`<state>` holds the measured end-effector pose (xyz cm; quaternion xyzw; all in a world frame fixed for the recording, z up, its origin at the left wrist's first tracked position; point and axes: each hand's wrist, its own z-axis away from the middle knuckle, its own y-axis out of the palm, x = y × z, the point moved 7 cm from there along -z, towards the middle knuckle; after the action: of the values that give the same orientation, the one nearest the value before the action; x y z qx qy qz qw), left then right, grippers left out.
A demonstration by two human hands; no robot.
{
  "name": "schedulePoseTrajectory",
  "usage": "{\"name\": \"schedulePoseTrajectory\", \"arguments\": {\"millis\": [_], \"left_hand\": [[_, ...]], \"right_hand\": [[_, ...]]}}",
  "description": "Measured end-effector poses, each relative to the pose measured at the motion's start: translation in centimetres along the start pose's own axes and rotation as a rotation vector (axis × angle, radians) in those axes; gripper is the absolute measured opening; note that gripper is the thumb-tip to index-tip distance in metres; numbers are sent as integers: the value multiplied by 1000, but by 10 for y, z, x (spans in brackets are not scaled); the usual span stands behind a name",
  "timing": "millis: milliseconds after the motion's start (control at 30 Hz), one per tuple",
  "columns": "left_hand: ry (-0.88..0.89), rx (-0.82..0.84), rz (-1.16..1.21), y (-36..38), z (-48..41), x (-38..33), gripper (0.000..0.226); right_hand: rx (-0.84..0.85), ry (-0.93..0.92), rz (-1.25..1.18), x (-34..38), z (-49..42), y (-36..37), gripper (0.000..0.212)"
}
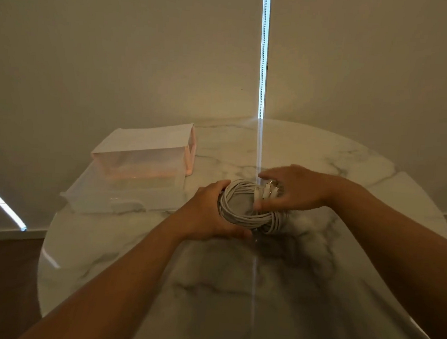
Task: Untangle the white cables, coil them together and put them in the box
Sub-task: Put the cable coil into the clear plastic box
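Observation:
The white cables [243,216] are wound into one round coil just above the marble table [235,289], near its middle. My left hand [208,216] grips the coil's left side, fingers curled over its top and thumb under its near edge. My right hand [295,190] holds the coil's right side, where the white plug ends [267,192] gather under its fingers. The translucent pinkish box [149,151] stands at the table's far left with its clear front flap [125,197] folded down toward me.
The round marble table ends close behind the box and at the left near the floor [2,286]. Beige roller blinds [145,58] hang behind, with a bright gap and bead chain [263,53] between them.

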<state>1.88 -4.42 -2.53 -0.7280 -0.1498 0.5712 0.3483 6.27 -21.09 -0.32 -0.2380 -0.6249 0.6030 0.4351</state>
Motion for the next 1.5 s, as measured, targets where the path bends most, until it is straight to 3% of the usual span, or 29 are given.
{"name": "schedulePoseTrajectory", "arguments": {"millis": [100, 233, 467, 667, 767, 1067, 1200, 1500], "left_hand": [[10, -13, -21, 1, -1, 4, 94], [17, -33, -55, 0, -1, 7, 102], [-27, 2, -91, 1, -2, 11, 114], [-12, 0, -51, 0, -2, 6, 112], [6, -5, -30, 1, -3, 6, 99], [33, 17, -67, -2, 5, 6, 95], [-36, 14, -348, -2, 2, 16, 119], [-19, -25, -49, -6, 6, 5, 110]], "right_hand": [[21, -19, -156, -2, 7, 10, 80], [-21, 15, 11, -11, 6, 20, 107], [-16, 34, 27, -8, 5, 24, 116], [-172, -67, -167, -1, 15, 15, 71], [-235, -85, -187, -1, 22, 16, 68], [-288, -84, -192, 0, 28, 17, 67], [-263, -93, -191, 2, 27, 18, 66], [-318, -104, -210, -1, 26, 18, 69]]}}
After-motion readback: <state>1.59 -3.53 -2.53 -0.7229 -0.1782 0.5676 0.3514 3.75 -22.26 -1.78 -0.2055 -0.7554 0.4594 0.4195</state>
